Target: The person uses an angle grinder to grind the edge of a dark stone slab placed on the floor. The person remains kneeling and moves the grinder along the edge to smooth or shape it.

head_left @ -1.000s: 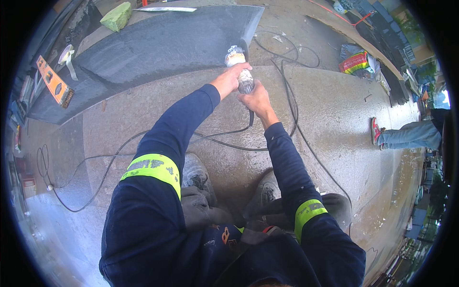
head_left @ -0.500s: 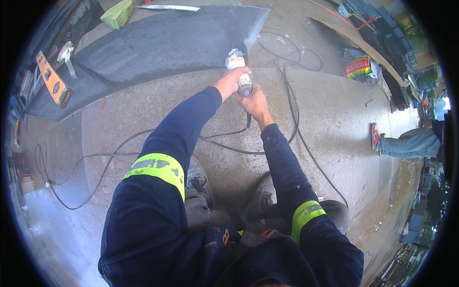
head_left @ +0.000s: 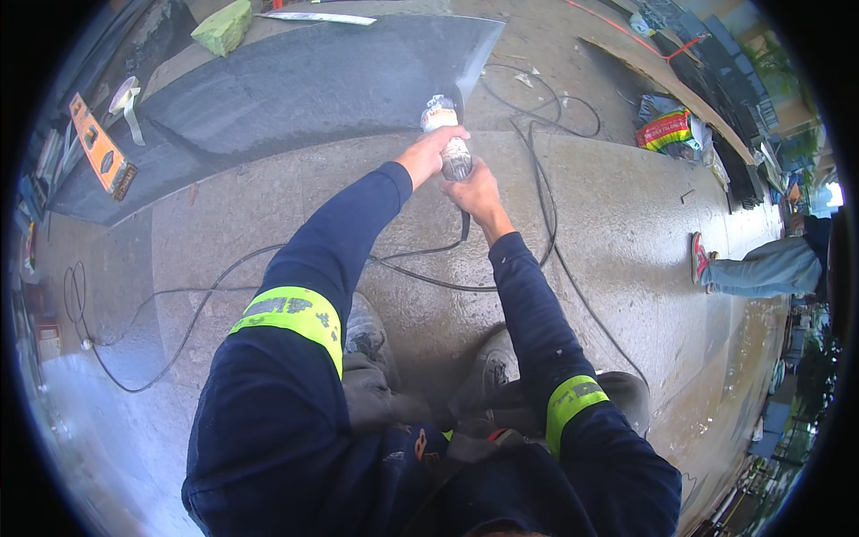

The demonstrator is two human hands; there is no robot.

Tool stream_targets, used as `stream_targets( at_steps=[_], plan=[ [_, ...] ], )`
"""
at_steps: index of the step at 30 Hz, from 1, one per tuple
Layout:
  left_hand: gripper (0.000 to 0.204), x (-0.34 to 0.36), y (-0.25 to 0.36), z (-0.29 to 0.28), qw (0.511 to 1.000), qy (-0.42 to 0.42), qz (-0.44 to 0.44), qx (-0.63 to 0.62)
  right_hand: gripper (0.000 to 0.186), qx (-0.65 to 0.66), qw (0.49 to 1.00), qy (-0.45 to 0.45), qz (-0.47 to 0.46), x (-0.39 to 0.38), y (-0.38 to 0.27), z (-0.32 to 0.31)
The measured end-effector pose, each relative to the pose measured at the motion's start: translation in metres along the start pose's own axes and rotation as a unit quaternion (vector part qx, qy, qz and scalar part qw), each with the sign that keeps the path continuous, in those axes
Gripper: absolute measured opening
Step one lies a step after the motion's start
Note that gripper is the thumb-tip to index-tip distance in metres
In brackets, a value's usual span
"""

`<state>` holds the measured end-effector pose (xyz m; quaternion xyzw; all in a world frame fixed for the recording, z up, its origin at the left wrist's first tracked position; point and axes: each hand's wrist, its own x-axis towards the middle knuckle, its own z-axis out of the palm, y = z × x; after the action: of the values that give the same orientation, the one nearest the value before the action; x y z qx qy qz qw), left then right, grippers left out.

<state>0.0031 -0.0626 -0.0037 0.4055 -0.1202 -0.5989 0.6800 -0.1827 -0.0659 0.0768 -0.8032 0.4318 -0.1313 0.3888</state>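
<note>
An angle grinder (head_left: 455,157), pale with dust, stretches away from me toward the front edge of a big dark stone slab (head_left: 295,80). My left hand (head_left: 429,156) wraps round its body near the head, fingers closed. Farther back, my right hand (head_left: 479,192) grips the rear of the handle. A black cord (head_left: 465,225) drops from that end to the floor. The grinder's head is by the right part of the slab's edge; its disc is mostly hidden, so contact cannot be made out.
An orange level (head_left: 103,148) and a tape roll (head_left: 124,95) lie on the slab's left end. Behind are a green block (head_left: 222,29) and a pale straight strip (head_left: 318,17). Looped cable (head_left: 541,166) crosses the wet floor. At right are a red-yellow bag (head_left: 667,131) and another person's legs (head_left: 761,267).
Almost nothing differs. Both hands keep the same hold on the grinder, and it stays by the slab's edge; the view has shifted very slightly.
</note>
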Motion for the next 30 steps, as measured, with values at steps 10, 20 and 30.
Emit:
stream_targets(
  at_steps=[10,20,30],
  plan=[
    [0.025,-0.042,0.023,0.043,0.999,0.002,-0.018,-0.048,0.083,0.012,0.999,-0.035,0.026,-0.019,-0.014,-0.022],
    [0.030,-0.045,0.032,0.061,0.995,0.084,-0.053,-0.018,0.079,0.011,0.999,-0.025,0.023,-0.025,-0.014,-0.026],
    [0.028,-0.048,0.023,0.049,0.998,0.061,-0.015,-0.020,0.083,0.005,1.000,-0.022,0.016,-0.019,-0.006,-0.014]
  ],
)
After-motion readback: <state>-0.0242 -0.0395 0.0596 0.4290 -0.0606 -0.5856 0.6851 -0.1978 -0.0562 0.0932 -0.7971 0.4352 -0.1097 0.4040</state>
